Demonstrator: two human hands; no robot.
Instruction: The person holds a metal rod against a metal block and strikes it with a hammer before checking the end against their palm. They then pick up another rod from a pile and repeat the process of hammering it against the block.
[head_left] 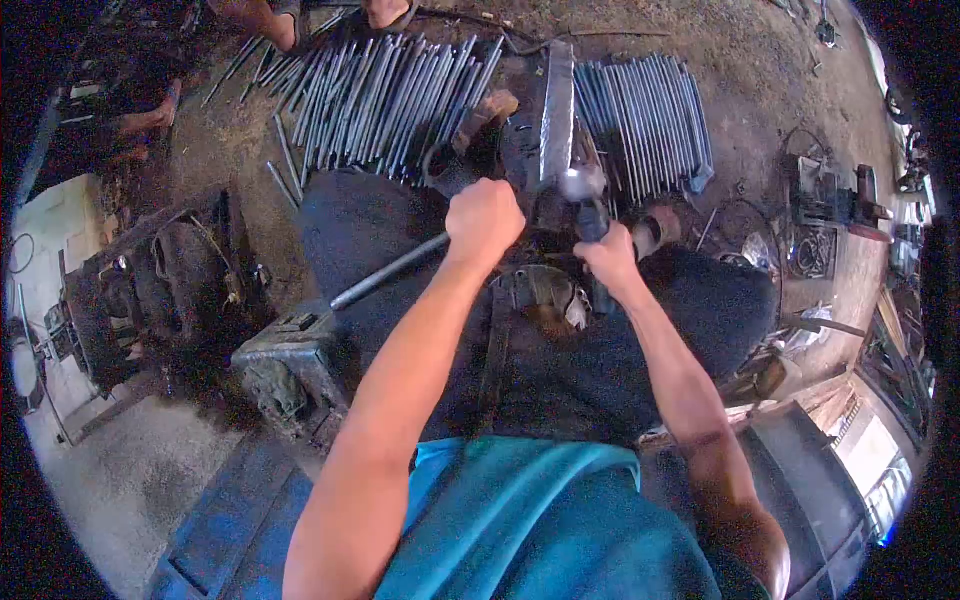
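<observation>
Presently, both hands are out in front of the teal shirt (540, 515), above the dark trousers (600, 365). Left hand (487, 225): fingers clenched, closed round one end of a metal rod (390, 271). The rod slants from the fist down to the near left, over the trouser leg; its other end is free. Right hand (610, 258): fingers wrapped round the dark handle (592, 222) of a hand tool. Tool head (582, 184): bright, at the far end of the handle, blurred; exact shape cannot be told. It appears at the near end of a flat metal bar (558, 110), which runs away toward the far side; whether the two touch cannot be told.

Surroundings: loose rods (390, 110) lie on the ground (760, 80) to the far left, roughly side by side, a few splayed apart at their left edge. A second, neater row of rods (645, 120) lies on the ground right of the bar. At the far left edge of the scene, parts of another person (265, 22) show beyond the loose rods, well apart from the two working hands. Near left, beside the trouser leg: a worn block (285, 365), dirty on its side. On the right, apart from the right hand: a dark machine (865, 190) with a reddish disc (870, 233) at its near side.
</observation>
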